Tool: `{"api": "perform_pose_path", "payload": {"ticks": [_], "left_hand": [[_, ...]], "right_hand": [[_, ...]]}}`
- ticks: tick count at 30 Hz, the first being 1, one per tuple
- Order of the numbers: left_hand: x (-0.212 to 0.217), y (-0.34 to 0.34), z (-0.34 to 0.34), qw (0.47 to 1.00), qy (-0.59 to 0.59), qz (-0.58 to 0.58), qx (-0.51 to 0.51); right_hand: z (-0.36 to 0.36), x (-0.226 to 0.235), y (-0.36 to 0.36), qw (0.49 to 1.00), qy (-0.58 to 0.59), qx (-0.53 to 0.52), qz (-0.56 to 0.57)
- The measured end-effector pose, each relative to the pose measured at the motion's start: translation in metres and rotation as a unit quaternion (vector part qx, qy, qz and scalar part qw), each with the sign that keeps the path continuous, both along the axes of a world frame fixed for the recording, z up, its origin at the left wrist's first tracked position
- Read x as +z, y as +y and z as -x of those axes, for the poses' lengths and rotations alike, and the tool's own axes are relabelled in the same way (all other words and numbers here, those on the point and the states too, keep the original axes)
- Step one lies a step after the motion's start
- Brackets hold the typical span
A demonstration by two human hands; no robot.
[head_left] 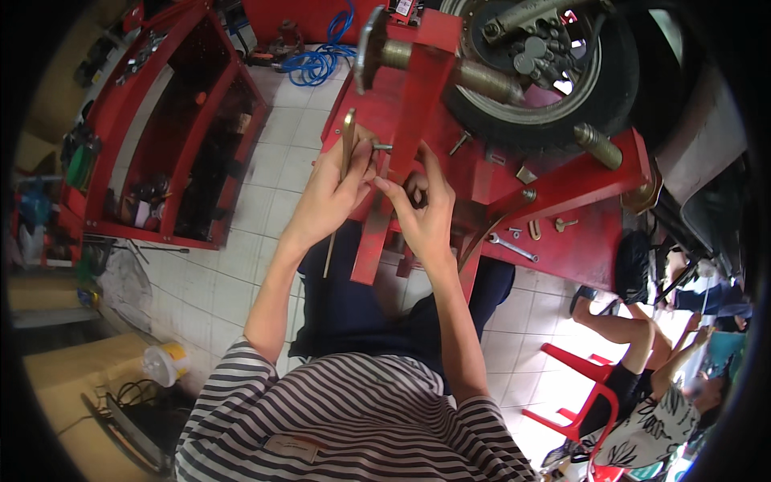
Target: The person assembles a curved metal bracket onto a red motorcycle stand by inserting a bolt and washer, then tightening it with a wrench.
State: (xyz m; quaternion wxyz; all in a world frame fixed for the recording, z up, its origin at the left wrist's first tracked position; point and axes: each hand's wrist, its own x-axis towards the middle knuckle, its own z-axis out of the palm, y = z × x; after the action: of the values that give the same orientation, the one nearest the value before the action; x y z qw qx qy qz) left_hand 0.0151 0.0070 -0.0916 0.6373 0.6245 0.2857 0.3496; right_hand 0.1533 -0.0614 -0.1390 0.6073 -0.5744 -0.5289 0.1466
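My left hand (329, 193) is closed, with a long, thin brass-coloured metal tool (348, 140) held upright between hand and fingers. Its thin shaft runs down below the palm. The left fingertips meet a small bolt (383, 147) that sticks out sideways from a red metal arm (419, 88). Gripping the lower part of that arm is my right hand (426, 213), thumb on the near left side and index finger along the right edge. Some of its fingers are curled and partly hidden. A large threaded screw (490, 80) passes through the arm's top.
Behind stands a motorcycle wheel (618, 88). A second red arm (562, 181) reaches right. A wrench (514, 247) and loose bolts lie on the red bench (590, 249). Blue hose (309, 68) coils at back. A red cabinet (173, 128) stands left. Another person sits near a red chair (578, 365).
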Motion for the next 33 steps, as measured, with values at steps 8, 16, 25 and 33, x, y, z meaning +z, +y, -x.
{"api": "perform_pose_path", "payload": {"ticks": [8, 16, 25, 33], "left_hand": [[0.011, -0.001, -0.006, 0.987, 0.1, -0.12, 0.043], [0.001, 0.0, -0.012, 0.979, 0.103, -0.161, 0.066], [-0.014, 0.009, -0.009, 0.956, 0.112, -0.259, 0.083], [-0.016, 0.008, -0.011, 0.963, 0.115, -0.214, 0.117]], "right_hand": [[-0.004, -0.004, 0.0, 1.0, 0.003, -0.002, -0.011], [-0.005, -0.005, -0.001, 1.0, 0.012, 0.007, 0.004], [-0.005, -0.005, -0.002, 1.0, 0.01, 0.008, -0.007], [-0.006, -0.002, -0.003, 1.0, 0.011, 0.012, 0.009]]}}
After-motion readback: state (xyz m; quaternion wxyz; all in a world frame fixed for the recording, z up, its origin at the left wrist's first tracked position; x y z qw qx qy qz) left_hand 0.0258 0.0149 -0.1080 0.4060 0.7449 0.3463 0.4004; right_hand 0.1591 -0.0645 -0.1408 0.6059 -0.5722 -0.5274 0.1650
